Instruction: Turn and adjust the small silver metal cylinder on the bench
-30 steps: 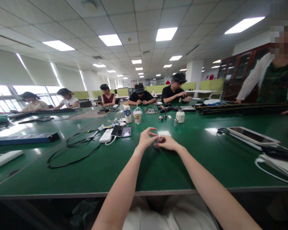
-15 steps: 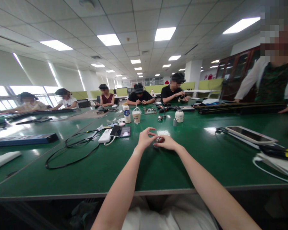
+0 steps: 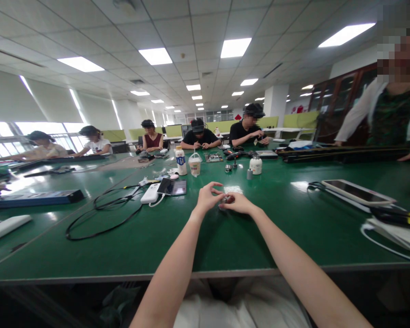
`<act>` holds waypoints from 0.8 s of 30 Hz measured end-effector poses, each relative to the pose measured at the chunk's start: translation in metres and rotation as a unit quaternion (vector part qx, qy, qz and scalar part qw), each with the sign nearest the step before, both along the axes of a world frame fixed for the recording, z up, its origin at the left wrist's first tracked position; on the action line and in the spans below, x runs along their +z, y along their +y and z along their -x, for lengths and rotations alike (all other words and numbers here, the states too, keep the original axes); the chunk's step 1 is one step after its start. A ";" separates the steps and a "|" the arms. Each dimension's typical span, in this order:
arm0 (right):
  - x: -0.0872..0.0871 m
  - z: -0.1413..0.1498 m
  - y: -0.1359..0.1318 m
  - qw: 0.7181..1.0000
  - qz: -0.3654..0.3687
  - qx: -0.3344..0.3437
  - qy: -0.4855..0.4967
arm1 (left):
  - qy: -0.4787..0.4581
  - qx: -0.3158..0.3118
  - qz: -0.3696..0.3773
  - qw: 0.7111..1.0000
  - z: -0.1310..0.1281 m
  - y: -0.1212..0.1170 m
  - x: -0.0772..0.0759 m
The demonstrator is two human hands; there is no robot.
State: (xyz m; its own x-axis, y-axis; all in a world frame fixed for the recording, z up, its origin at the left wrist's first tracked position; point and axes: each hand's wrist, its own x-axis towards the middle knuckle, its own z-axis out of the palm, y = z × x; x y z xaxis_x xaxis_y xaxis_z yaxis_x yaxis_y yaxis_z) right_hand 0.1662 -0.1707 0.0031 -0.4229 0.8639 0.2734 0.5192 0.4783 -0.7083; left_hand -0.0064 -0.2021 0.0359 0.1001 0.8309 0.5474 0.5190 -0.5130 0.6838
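Observation:
Both my hands meet above the green table [image 3: 232, 246], close together in the middle of the head view. My left hand [image 3: 209, 197] is curled, its thumb and fingertips coming together by my right hand. With fingers bent and thumb underneath, my right hand [image 3: 241, 203] closes on a small, pale, shiny thing [image 3: 222, 207]. Most of that thing is hidden behind the fingers, and its kind is too small to tell. Light glares off the tabletop just beyond my fingers.
Beyond my hands stand a white jar [image 3: 255, 166], a small grey cylinder [image 3: 249, 174], a drink cup [image 3: 195, 165] and a bottle [image 3: 181, 160]. A white power bank [image 3: 150, 193] and black cable [image 3: 99, 238] lie left, a phone [image 3: 358, 192] right. Several people sit around.
My hands keep almost the same pose and place. At the left edge another person's hand has come into view over the blue bar. The person standing at right has shifted slightly.

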 end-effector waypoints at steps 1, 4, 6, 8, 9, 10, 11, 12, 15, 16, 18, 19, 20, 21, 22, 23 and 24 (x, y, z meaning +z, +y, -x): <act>0.000 0.000 0.000 1.000 0.000 0.000 0.000 | 0.001 -0.005 0.007 1.000 0.000 0.000 0.000; 0.000 0.000 0.001 1.000 0.002 0.000 0.000 | 0.004 -0.023 0.028 0.999 -0.002 0.002 -0.002; 0.000 0.000 0.001 1.000 0.002 -0.002 0.000 | 0.003 -0.028 0.031 0.999 -0.002 0.003 -0.002; 0.000 0.000 0.001 1.000 0.003 -0.004 0.000 | 0.001 -0.021 0.026 0.999 -0.002 0.003 -0.003; 0.000 0.001 0.000 1.000 0.004 -0.004 0.000 | 0.000 -0.015 0.023 1.000 -0.002 0.003 -0.003; 0.000 0.001 0.000 1.000 0.004 -0.003 0.001 | -0.001 -0.009 0.022 1.000 -0.001 0.003 -0.003; 0.001 0.001 0.000 1.000 0.004 -0.002 0.001 | -0.001 -0.005 0.023 1.000 -0.001 0.002 -0.002; 0.001 0.001 0.000 1.000 0.005 -0.001 0.001 | -0.002 -0.003 0.024 1.000 -0.001 0.002 -0.002; 0.001 0.001 -0.001 1.000 0.006 0.000 0.002 | -0.005 -0.007 0.025 1.000 0.000 0.001 -0.002; 0.001 0.001 -0.001 1.000 0.006 0.000 0.002 | -0.007 -0.011 0.024 1.000 0.000 0.001 -0.002; 0.001 0.001 -0.001 1.000 0.004 0.000 0.001 | -0.014 -0.018 0.022 0.999 -0.001 -0.001 -0.002; 0.001 0.001 -0.001 1.000 0.003 0.000 0.001 | -0.020 -0.021 0.019 0.999 -0.003 -0.002 0.000; 0.001 0.001 -0.001 1.000 0.002 0.000 0.000 | -0.028 -0.023 0.014 0.999 -0.005 -0.004 0.003; 0.001 0.001 -0.001 1.000 0.000 0.000 -0.001 | -0.037 -0.026 0.005 0.999 -0.008 -0.008 0.008; 0.001 0.001 -0.001 1.000 -0.001 -0.002 -0.001 | -0.049 -0.027 -0.008 0.998 -0.011 -0.012 0.017; 0.001 0.001 0.000 1.000 -0.003 -0.005 -0.002 | -0.062 -0.029 -0.025 0.997 -0.014 -0.019 0.028; 0.000 0.001 0.000 1.000 -0.005 -0.008 -0.002 | -0.079 -0.029 -0.045 0.995 -0.017 -0.027 0.042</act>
State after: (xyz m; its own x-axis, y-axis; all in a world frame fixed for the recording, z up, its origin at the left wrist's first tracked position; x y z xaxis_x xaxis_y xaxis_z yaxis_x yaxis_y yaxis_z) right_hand 0.1655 -0.1712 0.0035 -0.4106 0.8676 0.2804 0.5297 0.4773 -0.7012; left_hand 0.0101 -0.2294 0.0784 0.0524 0.7736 0.6315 0.3763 -0.6011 0.7051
